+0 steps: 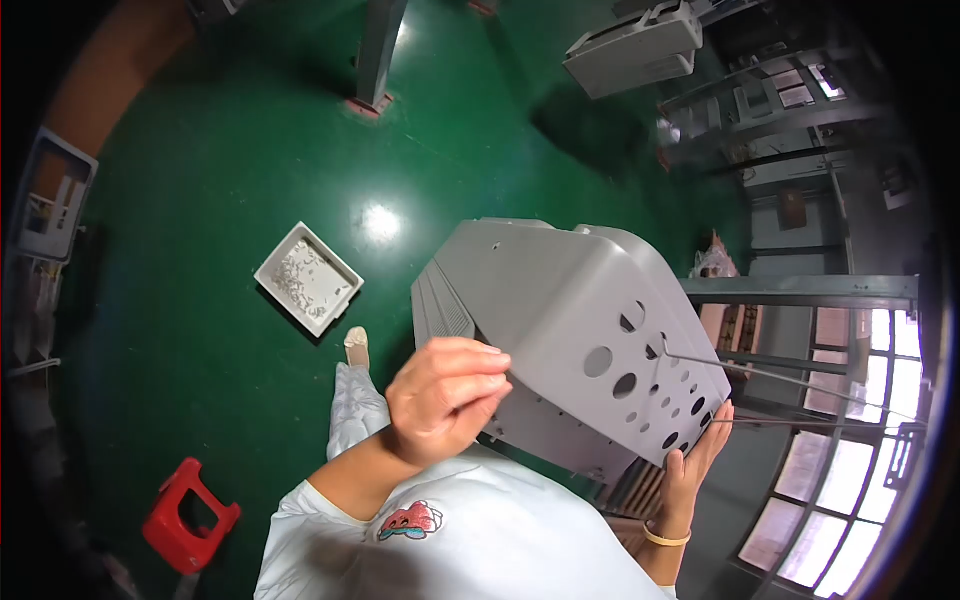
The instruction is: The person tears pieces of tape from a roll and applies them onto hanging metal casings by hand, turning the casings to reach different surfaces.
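A large grey plastic housing (pixel 560 300) is tilted in front of me, its end panel pierced by several round holes of different sizes. Thin metal rods (pixel 780 375) reach from the right to the holed panel, and one hooked end sits at a hole. My right hand (pixel 692 465) grips the panel's lower right edge, thumb on the near side and fingers along the edge. Just off the housing's left lower edge, my left hand (pixel 450 395) is closed, thumb and fingertips pinched together. Whether something small is between them cannot be made out.
A white tray (pixel 345 268) with small pale pieces lies on the green floor, and a red plastic stool (pixel 190 515) stands lower left. A post (pixel 378 55) rises at the back. Another light-coloured housing (pixel 635 50) is at the upper right, near metal racks (pixel 800 290) and windows.
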Demonstrator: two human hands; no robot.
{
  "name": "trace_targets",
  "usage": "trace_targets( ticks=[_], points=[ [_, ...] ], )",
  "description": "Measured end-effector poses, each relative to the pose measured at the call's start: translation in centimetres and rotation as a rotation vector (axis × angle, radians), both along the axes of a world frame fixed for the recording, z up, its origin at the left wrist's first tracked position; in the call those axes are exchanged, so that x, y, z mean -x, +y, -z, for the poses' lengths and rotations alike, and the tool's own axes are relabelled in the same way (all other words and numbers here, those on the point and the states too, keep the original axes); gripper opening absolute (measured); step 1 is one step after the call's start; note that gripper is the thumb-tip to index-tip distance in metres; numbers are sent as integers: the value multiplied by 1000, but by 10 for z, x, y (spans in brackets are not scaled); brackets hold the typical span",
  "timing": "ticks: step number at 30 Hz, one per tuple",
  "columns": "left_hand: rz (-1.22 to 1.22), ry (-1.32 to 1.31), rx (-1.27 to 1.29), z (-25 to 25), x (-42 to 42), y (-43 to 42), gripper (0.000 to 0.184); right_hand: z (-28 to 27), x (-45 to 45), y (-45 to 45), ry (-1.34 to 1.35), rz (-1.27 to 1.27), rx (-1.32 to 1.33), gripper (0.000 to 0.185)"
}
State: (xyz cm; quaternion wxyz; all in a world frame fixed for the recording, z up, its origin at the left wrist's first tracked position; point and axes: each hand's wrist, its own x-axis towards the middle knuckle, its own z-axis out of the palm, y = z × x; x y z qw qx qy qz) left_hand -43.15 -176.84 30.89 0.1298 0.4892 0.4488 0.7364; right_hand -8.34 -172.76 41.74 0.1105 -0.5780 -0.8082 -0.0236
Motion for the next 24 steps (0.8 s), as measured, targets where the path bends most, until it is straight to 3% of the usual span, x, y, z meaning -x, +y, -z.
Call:
trace_targets(
  ticks=[6, 10, 13, 16, 21, 24],
  points=[
    [189, -42, -137, 16, 23, 6, 38, 9, 25, -13, 31, 86, -14, 89],
    [264, -111, -278, 26, 34, 8, 36, 12, 34, -15, 163, 116, -28, 85],
    [383, -196, -307, 38, 48, 11, 23, 18, 44, -13, 202, 143, -30, 85],
    [468, -214, -331, 42, 56, 21, 33, 25, 46, -11, 237, 157, -40, 85],
    [392, -205, -256, 47, 62, 28, 28, 33, 46, -2, 301, 161, -33, 84],
    [260, -140, -38, 61, 63, 35, 33, 36, 46, 7, 255, 157, -38, 84]
  ],
)
